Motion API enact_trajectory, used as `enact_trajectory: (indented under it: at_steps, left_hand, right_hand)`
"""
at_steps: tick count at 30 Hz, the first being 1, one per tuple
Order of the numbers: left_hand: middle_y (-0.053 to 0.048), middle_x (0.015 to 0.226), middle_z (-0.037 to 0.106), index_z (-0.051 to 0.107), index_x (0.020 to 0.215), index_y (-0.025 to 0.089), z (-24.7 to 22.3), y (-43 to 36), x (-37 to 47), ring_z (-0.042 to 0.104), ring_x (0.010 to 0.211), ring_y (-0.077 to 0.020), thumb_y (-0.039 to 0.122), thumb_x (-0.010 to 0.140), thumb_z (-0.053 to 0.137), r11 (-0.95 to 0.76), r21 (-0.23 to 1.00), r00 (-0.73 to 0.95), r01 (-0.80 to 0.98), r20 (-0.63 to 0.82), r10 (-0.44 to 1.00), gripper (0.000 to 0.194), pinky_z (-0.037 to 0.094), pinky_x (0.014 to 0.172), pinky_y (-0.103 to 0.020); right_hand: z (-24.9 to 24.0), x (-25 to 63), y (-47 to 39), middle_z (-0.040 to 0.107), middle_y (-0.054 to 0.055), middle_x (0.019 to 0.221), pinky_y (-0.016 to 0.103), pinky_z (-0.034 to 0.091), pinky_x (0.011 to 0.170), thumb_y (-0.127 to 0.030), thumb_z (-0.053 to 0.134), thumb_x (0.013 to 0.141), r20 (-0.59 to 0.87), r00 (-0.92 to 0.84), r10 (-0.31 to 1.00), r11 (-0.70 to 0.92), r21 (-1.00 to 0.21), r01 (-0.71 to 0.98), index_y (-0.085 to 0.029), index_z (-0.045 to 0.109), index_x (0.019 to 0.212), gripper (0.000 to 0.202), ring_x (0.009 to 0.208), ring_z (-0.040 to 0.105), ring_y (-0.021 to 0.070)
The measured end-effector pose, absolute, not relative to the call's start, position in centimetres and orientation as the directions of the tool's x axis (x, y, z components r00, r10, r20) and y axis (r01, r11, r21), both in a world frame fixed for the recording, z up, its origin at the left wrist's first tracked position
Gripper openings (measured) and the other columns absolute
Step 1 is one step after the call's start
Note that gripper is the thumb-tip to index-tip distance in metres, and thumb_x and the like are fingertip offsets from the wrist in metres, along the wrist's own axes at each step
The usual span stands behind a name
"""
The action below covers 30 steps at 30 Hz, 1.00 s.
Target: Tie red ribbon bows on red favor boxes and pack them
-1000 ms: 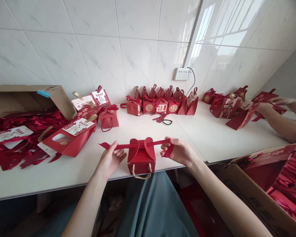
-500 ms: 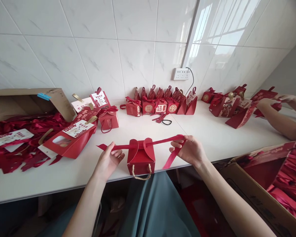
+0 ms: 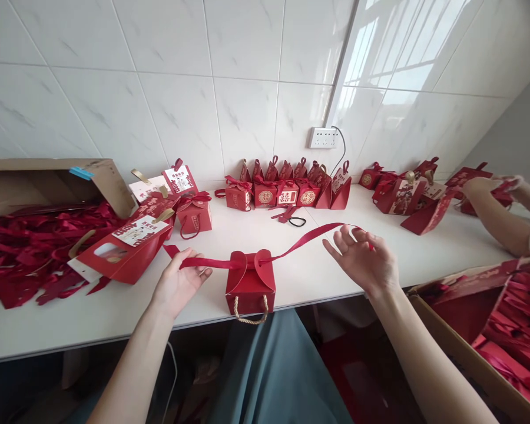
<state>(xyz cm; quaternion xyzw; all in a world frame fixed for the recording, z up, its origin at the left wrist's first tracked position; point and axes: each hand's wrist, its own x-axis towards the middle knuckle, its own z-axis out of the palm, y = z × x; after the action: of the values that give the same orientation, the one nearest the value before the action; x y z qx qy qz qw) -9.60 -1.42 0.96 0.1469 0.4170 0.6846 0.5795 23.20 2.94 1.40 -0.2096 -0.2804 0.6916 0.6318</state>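
Note:
A small red gift box [image 3: 251, 288] with a gold rope handle [image 3: 251, 318] stands at the table's front edge, its rounded top flaps closed together. A red ribbon [image 3: 302, 235] runs through those flaps and out to both sides. My left hand [image 3: 176, 285] pinches the ribbon's left part between thumb and fingers, a short tail showing beyond. On the other side, my right hand [image 3: 366, 262] is raised, palm up, with the ribbon's right part passing behind its fingers. A bit of red shows by its thumb. The right stretch arcs slackly above the table.
Finished red boxes [image 3: 265, 194] line the wall below a power strip [image 3: 323, 138]. To the left, a carton [image 3: 110, 182] stands behind piled ribbons [image 3: 48, 259] and a windowed box [image 3: 132, 253]. A co-worker's hands [image 3: 481, 191] work at right, above another carton [image 3: 441, 347].
My right hand has moved right and slightly up, drawing the ribbon farther through its fingers; its hanging tail is out of sight. My left hand has shifted slightly left, still pinching.

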Motion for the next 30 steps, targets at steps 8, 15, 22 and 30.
enact_trajectory:
  at_steps: [8,15,22,30]
  left_hand:
    - [-0.005,0.071,0.060,0.056,0.061,0.012,2.9,-1.4,-10.0,0.061,0.062,-0.0134,0.014,0.081,0.052,-0.004,0.752,-0.247,-0.659,-0.212,0.946,0.020,0.054,0.050,-0.023]
    - [-0.005,0.066,0.059,0.056,0.061,0.011,3.4,-1.4,-9.3,0.063,0.061,-0.0144,0.017,0.087,0.046,-0.006,0.736,-0.250,-0.676,-0.222,0.942,0.028,0.045,0.039,-0.017]
    - [0.000,0.057,0.048,0.049,0.057,0.014,3.5,-0.8,-8.6,0.054,0.052,-0.0083,0.022,0.086,0.051,-0.053,0.643,-0.204,-0.764,-0.163,0.965,0.030,0.050,0.047,-0.016]
    - [-0.007,0.073,0.062,0.064,0.070,0.007,2.6,-1.0,-8.7,0.065,0.076,-0.0154,0.004,0.071,0.053,-0.149,0.660,-0.278,-0.736,-0.095,0.956,0.011,0.059,0.071,-0.022]
  right_hand:
    - [1.8,20.9,3.3,0.059,-0.004,0.061,0.026,0.052,0.060,-0.044,0.079,0.067,0.213,-0.192,0.958,0.065,-0.815,-0.576,-0.022,0.061,0.062,0.029,0.056,0.058,0.0116]
    - [-2.0,19.3,2.5,0.057,0.000,0.056,0.027,0.048,0.048,-0.072,0.062,0.068,-0.190,-0.565,0.803,-0.372,-0.900,-0.225,-0.016,0.064,0.072,0.057,0.046,0.054,0.0120]
    - [-3.5,15.8,2.1,0.054,-0.002,0.056,0.021,0.039,0.039,-0.063,0.062,0.076,-0.457,-0.559,0.692,-0.628,-0.763,-0.154,-0.015,0.061,0.075,0.049,0.042,0.049,0.0088]
    - [-3.1,14.0,3.3,0.041,-0.009,0.056,0.017,0.027,0.040,-0.039,0.073,0.073,-0.386,-0.439,0.812,-0.559,-0.732,-0.390,-0.019,0.051,0.074,0.030,0.041,0.030,0.0033]
